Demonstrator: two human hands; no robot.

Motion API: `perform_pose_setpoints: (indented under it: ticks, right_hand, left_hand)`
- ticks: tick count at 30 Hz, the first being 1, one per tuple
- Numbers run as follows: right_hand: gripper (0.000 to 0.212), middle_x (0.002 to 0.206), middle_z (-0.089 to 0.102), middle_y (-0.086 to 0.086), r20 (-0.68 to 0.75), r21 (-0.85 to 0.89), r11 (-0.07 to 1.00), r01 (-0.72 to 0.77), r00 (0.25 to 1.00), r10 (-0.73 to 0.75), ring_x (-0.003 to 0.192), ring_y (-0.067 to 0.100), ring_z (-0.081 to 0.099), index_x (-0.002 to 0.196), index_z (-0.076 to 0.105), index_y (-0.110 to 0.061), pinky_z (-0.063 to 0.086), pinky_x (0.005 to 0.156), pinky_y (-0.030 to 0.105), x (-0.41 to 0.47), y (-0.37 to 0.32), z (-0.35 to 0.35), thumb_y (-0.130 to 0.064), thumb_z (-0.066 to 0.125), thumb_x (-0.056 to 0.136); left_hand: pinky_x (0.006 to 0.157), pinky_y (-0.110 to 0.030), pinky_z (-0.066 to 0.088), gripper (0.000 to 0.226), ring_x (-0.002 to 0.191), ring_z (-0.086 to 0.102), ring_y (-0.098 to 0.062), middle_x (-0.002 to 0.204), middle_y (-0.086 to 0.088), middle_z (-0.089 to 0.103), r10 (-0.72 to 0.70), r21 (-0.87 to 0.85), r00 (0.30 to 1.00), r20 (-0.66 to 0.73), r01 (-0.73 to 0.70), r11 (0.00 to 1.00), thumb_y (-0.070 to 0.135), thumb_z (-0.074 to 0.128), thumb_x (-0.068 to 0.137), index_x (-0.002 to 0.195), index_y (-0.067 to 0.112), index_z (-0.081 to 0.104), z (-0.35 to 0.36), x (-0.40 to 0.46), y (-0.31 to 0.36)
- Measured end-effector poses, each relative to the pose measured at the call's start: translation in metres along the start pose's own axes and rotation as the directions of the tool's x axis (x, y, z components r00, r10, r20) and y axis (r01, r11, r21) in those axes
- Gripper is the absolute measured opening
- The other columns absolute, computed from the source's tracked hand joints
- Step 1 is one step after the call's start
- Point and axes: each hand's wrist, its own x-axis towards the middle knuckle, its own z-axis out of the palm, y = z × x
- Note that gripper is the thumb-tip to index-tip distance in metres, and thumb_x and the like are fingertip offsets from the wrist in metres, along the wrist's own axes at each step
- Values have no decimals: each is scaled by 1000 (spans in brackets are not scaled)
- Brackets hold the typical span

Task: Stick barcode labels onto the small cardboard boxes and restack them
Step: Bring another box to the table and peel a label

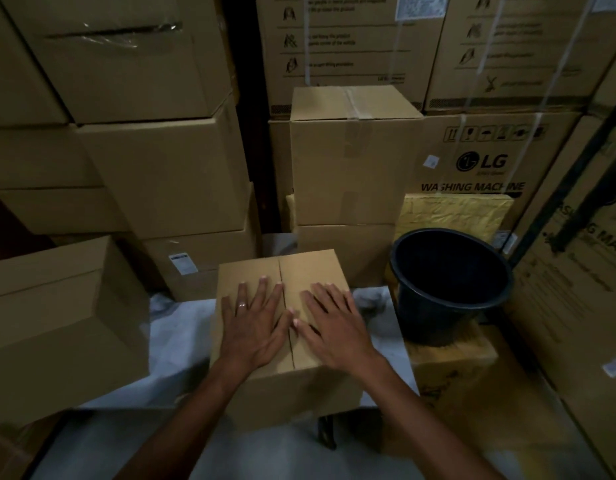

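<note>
Many large cartons (pixel 168 168) wall the upper frame, leaving little room behind. At right stands a black bucket (pixel 451 282). At centre, the small cardboard box (pixel 282 306) sits on the white-covered desk (pixel 175 341), flaps closed. Both hands press flat on its top, fingers straight, grasping nothing: left hand (pixel 254 323) left of the seam, right hand (pixel 334 323) right of it.

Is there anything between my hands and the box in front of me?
No. Both the left hand and the right hand already lie flat with straight fingers on the top flaps of the box, one on each side of the centre seam. Nothing visible sits between them and the cardboard.
</note>
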Motion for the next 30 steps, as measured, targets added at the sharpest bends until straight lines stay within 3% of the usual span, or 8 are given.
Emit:
perform_pose_setpoints:
  ticks: [2, 7, 11, 15, 20, 25, 30]
  right_hand:
    - [92, 171, 4, 0, -20, 17, 999, -39, 999, 39, 157, 22, -6, 161, 13, -27, -9, 123, 39, -8, 10, -4, -72, -9, 85]
    - [70, 171, 4, -4, -34, -2, 991, -132, 991, 132, 156, 18, -6, 161, 13, -31, -14, 118, 33, -13, 41, -10, -66, 15, 101]
    - [68, 170, 9, -6, -70, 6, 985, -172, 983, 172, 156, 17, -1, 160, 18, -33, -2, 127, 42, -12, 64, -11, -68, 18, 101]
    - [66, 169, 12, -8, -98, 26, 982, -185, 977, 187, 156, 15, 2, 159, 21, -35, 3, 127, 43, -9, 84, -15, -67, 22, 102]
    - [66, 169, 12, -10, -99, 43, 978, -203, 974, 206, 156, 12, 2, 159, 22, -36, 1, 127, 39, -6, 104, -20, -67, 23, 101]
    - [75, 169, 13, -11, -95, 55, 978, -201, 974, 206, 156, 11, 2, 160, 22, -37, -1, 125, 37, -3, 115, -23, -73, 14, 94]
    - [84, 168, 18, -11, -124, 67, 979, -193, 972, 200, 155, 11, 7, 158, 27, -37, 2, 125, 37, 2, 121, -26, -76, 9, 87]
  left_hand:
    - [122, -56, -8, 100, 156, -17, -30, 168, 6, -20, 48, -7, 999, 2, -48, 999, 81, -33, 70, 160, 40, -13, 3, 7, 11]
    - [124, -59, -6, 99, 156, -16, -31, 168, 4, -18, 140, -15, 990, 22, -140, 990, 79, -31, 73, 161, 37, -10, 7, 31, 38]
    - [124, -61, -3, 95, 156, -13, -32, 170, 2, -13, 164, 3, 986, 37, -164, 986, 78, -23, 79, 162, 35, -6, 9, 50, 58]
    - [124, -61, -2, 91, 157, -10, -33, 171, 1, -9, 172, 24, 984, 50, -173, 985, 73, -15, 82, 163, 34, -2, 8, 64, 76]
    - [124, -60, -3, 72, 157, -9, -34, 172, 0, -8, 166, 42, 985, 56, -168, 985, 66, 9, 101, 163, 32, -1, 9, 76, 94]
    - [124, -60, -2, 83, 157, -7, -34, 172, 0, -6, 161, 39, 985, 58, -163, 986, 70, -4, 90, 163, 31, 1, 8, 82, 102]
    - [124, -61, -2, 72, 157, -6, -35, 172, -1, -4, 162, 20, 985, 53, -164, 986, 66, 11, 101, 163, 30, 4, 8, 89, 106]
